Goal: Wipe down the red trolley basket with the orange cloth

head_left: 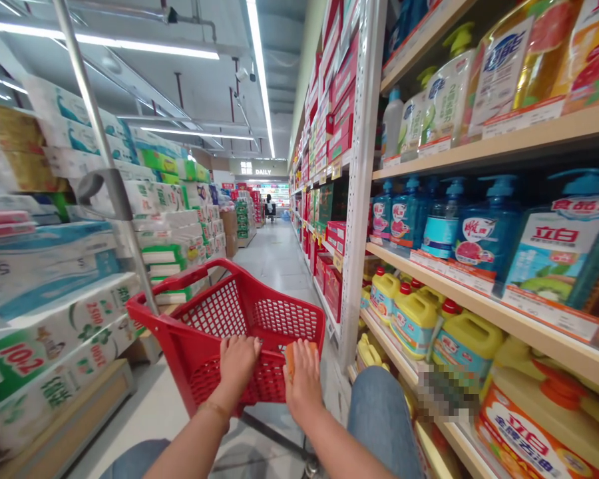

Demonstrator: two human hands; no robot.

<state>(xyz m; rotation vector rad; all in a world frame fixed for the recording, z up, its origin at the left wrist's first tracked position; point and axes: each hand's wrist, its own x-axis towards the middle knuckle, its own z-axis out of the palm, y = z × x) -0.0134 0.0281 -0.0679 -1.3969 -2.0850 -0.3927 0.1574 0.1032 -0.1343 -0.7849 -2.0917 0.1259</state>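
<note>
A red plastic shopping cart (284,313) with perforated walls stands right in front of me. My left hand (238,362) is closed over the near rim, fingers curled down its far side. Just to the right, my right hand (303,382) presses an orange piece that looks like a cloth (290,362) against the same rim. Most of that piece is hidden beneath the fingers. A metal pole (92,100) with a grey grip (110,194) rises at the cart's left. The visible part of the basket's inside shows bare red mesh.
Shelves on the right hold blue pump bottles (489,226) and yellow jugs (414,319), close to my knee (382,412). Stacked paper packs (64,352) line the left. Red boxes (337,133) fill shelving farther along. The aisle floor (274,249) runs ahead toward a distant person (269,205).
</note>
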